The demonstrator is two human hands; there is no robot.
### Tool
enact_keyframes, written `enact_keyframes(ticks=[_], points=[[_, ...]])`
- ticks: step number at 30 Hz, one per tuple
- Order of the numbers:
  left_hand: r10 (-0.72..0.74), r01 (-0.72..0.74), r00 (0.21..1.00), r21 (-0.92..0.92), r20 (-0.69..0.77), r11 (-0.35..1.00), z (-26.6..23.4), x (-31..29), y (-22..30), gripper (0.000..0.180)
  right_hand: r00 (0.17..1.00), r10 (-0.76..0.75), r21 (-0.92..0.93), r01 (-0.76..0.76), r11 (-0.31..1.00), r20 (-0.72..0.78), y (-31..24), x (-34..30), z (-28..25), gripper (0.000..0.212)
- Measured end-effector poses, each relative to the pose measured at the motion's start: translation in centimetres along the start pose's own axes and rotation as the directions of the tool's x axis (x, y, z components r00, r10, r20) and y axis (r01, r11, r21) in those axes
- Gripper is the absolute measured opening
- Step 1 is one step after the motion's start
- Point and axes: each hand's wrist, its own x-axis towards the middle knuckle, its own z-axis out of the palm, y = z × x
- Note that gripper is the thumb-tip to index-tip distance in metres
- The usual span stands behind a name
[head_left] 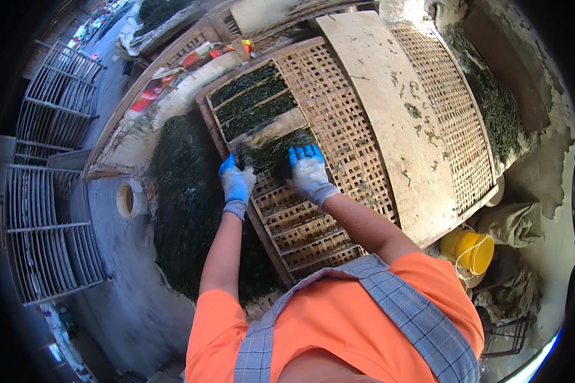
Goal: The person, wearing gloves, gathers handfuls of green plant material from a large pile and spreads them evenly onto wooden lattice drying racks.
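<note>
left hand [236, 181] and right hand [308, 171] at opposite ends of greens [273, 157], likely steadying both | grips unclear | frame [291, 91] on lattice [331, 96], seemingly as divider

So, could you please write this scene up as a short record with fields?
Left grip: gloved, at the left end of dark greens
Right grip: gloved, at their right end
Slatted frame: greens in far sections, woven mat showing through near ones
Left: large dark green heap
Right: pale board with green scraps; yellow bucket
</note>
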Motion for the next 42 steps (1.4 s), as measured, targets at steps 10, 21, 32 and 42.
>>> enact_keyframes(ticks=[10, 21, 32, 42], points=[[-0.147, 0.261, 0.954, -0.486, 0.260, 0.834, -5.8, -1.2, 4.4, 0.046, 0.938, 0.342, 0.595, -0.305, 0.743, 0.053, 3.0, 2.6, -4.8, 0.032], [0.035, -0.041, 0.996, 0.083, 0.079, 0.996, -4.3, 0.0, -1.8, 0.016, 0.860, -0.337, 0.717, -0.048, 0.695, 0.384, -3.0, 6.3, -4.5, 0.029], [-0.391, 0.386, 0.804, -0.107, -0.448, 0.916, -18.3, -7.5, -10.3, 0.035, 0.822, -0.035, -0.189, 0.172, 0.967, 0.568, -3.7, 5.1, -8.3, 0.033], [-0.391, 0.114, 0.771, 0.495, 0.502, 0.861, -7.5, -10.9, 9.5, 0.030, 0.814, -0.528, 0.888, 0.033, 0.460, 0.243, -5.7, 10.4, -3.6, 0.030]])
